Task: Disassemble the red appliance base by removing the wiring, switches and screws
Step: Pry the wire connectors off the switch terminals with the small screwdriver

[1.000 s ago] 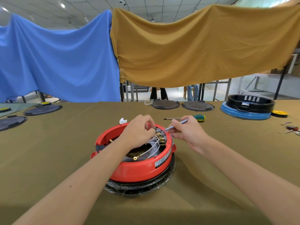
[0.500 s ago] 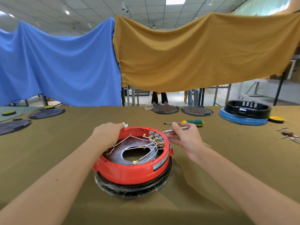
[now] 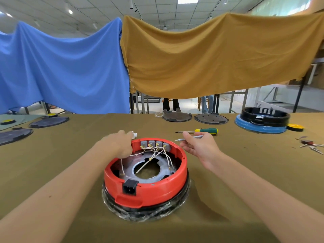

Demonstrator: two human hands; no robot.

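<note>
Gripping red base (image 3: 149,190) rim, left hand (image 3: 119,146) | right hand (image 3: 199,148) pinching small screwdriver (image 3: 191,138) | wires (image 3: 154,153) thin, limp: pull at terminals.

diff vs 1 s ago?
The red base was turned round: the grey switches went from the right side to the far side, and the black socket now faces the camera. The left hand left the terminals for the rim. The right hand still holds the silver tool.

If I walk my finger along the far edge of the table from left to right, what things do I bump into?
Dark round plate with a yellow disc → brown round plate → round plate with holes → black ring on a blue base → yellow disc.
</note>
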